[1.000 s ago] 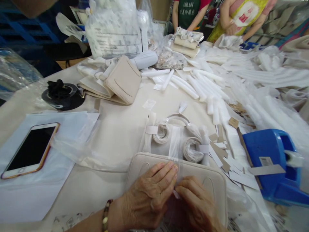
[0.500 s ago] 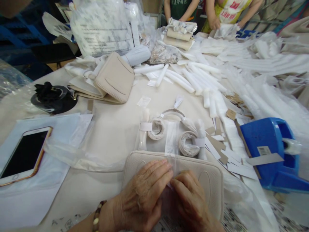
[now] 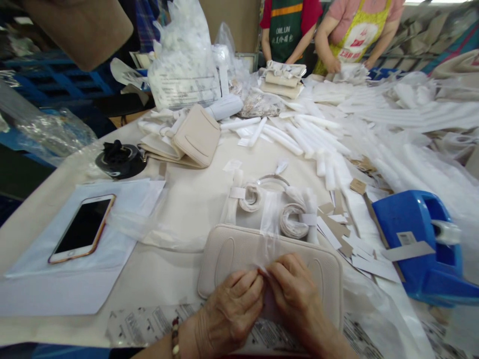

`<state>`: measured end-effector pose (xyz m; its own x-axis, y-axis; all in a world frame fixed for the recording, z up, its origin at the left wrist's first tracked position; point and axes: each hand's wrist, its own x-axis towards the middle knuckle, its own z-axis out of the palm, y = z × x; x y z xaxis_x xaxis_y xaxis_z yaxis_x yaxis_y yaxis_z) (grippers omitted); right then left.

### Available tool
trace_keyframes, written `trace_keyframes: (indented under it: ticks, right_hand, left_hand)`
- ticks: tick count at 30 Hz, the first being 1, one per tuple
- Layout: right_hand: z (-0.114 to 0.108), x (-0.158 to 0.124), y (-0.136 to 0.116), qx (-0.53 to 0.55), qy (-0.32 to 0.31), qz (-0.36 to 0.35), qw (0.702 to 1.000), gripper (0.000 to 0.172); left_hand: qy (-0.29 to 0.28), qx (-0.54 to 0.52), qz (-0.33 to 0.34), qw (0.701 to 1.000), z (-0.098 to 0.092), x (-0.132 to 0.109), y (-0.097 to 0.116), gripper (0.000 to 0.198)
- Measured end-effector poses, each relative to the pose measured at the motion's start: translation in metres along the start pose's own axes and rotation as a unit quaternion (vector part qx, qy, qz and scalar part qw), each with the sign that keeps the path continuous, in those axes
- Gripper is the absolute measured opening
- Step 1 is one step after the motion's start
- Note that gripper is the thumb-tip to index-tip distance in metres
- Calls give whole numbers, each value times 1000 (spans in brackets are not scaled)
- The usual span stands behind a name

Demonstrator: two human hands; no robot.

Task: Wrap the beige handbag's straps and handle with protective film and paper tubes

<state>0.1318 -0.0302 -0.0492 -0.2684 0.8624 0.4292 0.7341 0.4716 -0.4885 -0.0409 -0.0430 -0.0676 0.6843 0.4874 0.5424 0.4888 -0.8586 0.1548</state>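
Note:
In front of me lies a beige handbag (image 3: 220, 264) with stitched oval outlines on its face. A clear plastic strip (image 3: 270, 244) runs down the middle of it. My left hand (image 3: 235, 311) is closed in a pinch at the strip's lower part, over the bag. Right beside it, my right hand (image 3: 295, 294) pinches the same strip, the fingertips of both nearly meeting. Beyond the bag's top edge lie two wrapped strap coils (image 3: 294, 220) and a handle (image 3: 273, 178) covered in thin wrap. What exactly sits between the fingertips is partly hidden.
A phone (image 3: 83, 229) rests on white sheets (image 3: 63, 294) at left, near a black tape roll (image 3: 121, 162). Another beige bag (image 3: 198, 137) stands behind. White foam tubes (image 3: 295, 134), card scraps (image 3: 339, 227) and a blue tape dispenser (image 3: 415, 244) are at right. Two people (image 3: 286, 30) work opposite.
My left hand's fingers, stretched flat over the strip before, are now curled into a pinch. My right hand stays pinched beside it. The camera view has tilted upward and turned left.

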Motion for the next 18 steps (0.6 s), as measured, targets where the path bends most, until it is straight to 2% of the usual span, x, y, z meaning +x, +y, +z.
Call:
trace_keyframes:
  ticks: [4, 9, 18]
  right_hand:
    - [-9, 8, -1, -57, -22, 44, 997, 21]
    - [-15, 18, -1, -43, -53, 117, 991, 18]
    - [-15, 20, 2, -11, -50, 142, 989, 24]
  left_hand:
    - [-13, -2, 4, 1000, 0, 1, 0, 30]
    - [-7, 31, -6, 999, 1, 4, 1, 37]
    - [-37, 74, -10, 996, -1, 5, 3, 38]
